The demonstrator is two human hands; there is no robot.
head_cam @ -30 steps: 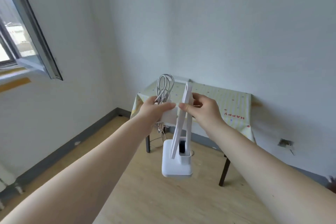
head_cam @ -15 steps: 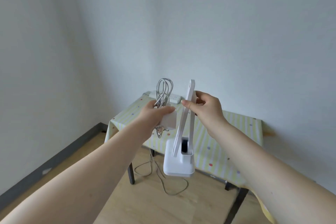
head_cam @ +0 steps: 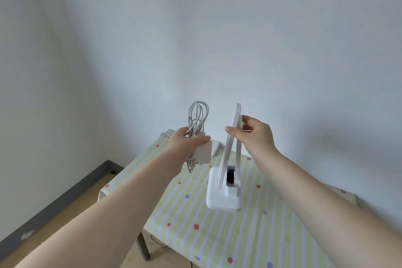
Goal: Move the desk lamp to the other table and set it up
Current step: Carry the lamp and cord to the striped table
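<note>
A white folded desk lamp (head_cam: 224, 193) hangs in the air above the table, its square base lowest and its flat arm upright. My right hand (head_cam: 252, 137) pinches the top of the lamp arm. My left hand (head_cam: 187, 143) is closed on the lamp's white power adapter (head_cam: 203, 154) and its coiled grey cable (head_cam: 196, 119), held up to the left of the lamp. The table (head_cam: 217, 235) wears a yellow-striped cloth with red and blue dots and lies directly beneath the lamp.
A white power strip (head_cam: 215, 148) lies at the table's far edge by the wall, partly hidden by my left hand. White walls meet in a corner behind the table. Wooden floor and a dark baseboard (head_cam: 65, 198) show at the left.
The view has closed in on the table: it now lies under the lamp instead of ahead. The window has left the frame. Both hands keep the same grips.
</note>
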